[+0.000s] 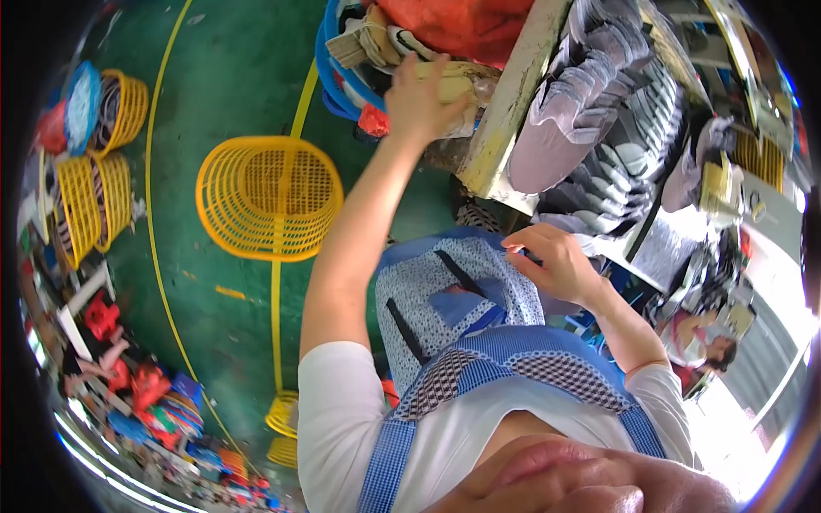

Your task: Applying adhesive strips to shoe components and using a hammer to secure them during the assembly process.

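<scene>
My left hand (pixel 421 101) reaches far forward with its fingers spread, over a pale yellow piece (pixel 457 84) at the edge of a blue tub (pixel 323 64). Whether the fingertips touch that piece I cannot tell. Beige and white pieces (pixel 369 41) and a red cloth or bag (pixel 466 26) fill the tub. My right hand (pixel 556 261) is held above my apron (pixel 453 299), thumb and fingers loosely bent and apart, nothing seen in them. Just beyond it, grey shoe uppers (pixel 547 145) lie stacked on a worn-edged table (pixel 513 94).
A yellow plastic basket (pixel 214 201) stands on the green floor (pixel 205 94) to my left, over a yellow line. More yellow baskets (pixel 81 205) with goods stand farther left. Red and blue bags (pixel 150 385) are piled at lower left. Another person (pixel 693 342) is at the right.
</scene>
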`<state>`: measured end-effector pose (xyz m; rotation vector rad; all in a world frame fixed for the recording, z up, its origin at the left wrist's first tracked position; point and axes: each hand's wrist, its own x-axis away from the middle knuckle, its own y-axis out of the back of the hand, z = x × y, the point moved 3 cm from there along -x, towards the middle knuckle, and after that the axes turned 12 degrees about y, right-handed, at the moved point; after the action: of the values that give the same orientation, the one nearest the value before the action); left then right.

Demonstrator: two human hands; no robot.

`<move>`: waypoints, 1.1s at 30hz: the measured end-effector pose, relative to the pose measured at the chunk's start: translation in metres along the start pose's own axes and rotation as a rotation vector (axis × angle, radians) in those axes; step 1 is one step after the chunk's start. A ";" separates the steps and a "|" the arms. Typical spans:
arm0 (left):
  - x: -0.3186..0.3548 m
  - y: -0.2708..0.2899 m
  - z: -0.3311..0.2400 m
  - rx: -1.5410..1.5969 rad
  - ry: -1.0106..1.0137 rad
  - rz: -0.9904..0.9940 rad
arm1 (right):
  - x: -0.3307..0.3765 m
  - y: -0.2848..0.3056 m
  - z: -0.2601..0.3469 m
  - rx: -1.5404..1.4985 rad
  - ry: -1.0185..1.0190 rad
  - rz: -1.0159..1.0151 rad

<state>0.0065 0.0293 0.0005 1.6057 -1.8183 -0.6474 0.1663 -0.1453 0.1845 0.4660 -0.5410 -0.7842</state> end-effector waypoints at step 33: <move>0.082 0.189 0.200 1.505 0.879 0.222 | -0.086 -0.154 0.014 -0.605 -0.349 -0.528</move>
<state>-0.2738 -0.0332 0.0086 1.8477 -1.6121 1.6738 0.0259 -0.1782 0.0822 -0.1087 -0.4735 -1.4938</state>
